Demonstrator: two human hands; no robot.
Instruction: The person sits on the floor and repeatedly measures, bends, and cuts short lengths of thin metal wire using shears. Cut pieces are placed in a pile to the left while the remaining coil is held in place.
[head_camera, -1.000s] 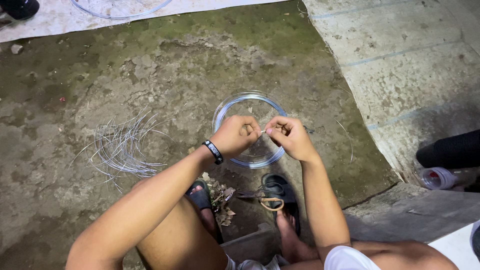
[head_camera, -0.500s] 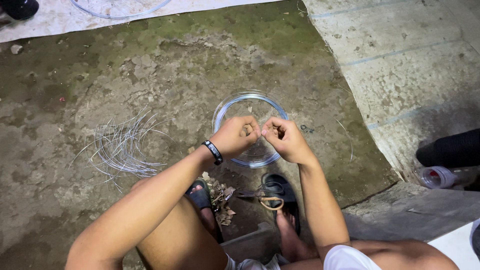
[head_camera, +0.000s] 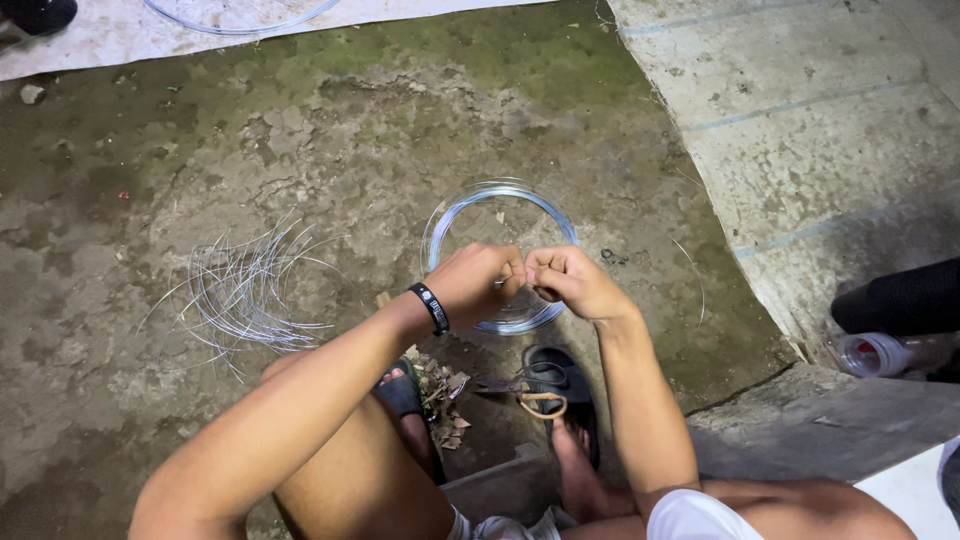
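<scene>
Head view over mossy concrete ground (head_camera: 200, 150); a wire coil (head_camera: 500, 255) lies mid-scene, cut wire strands (head_camera: 240, 295) to its left; left hand (head_camera: 475, 285) and right hand (head_camera: 565, 280), both closed, pinch one thin strand above the coil's near edge; springy wire could likely slip and prick fingers.

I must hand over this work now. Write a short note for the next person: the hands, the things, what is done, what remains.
Left hand and right hand: both closed, fingertips together, pinching the round coil of thin silver wire at its near edge.
Things: the coil lies on the mossy concrete ground; a loose bundle of cut curved wire pieces lies to its left.
Done: wire is coiled.
Left: cannot tell whether the coil is tied.
</scene>
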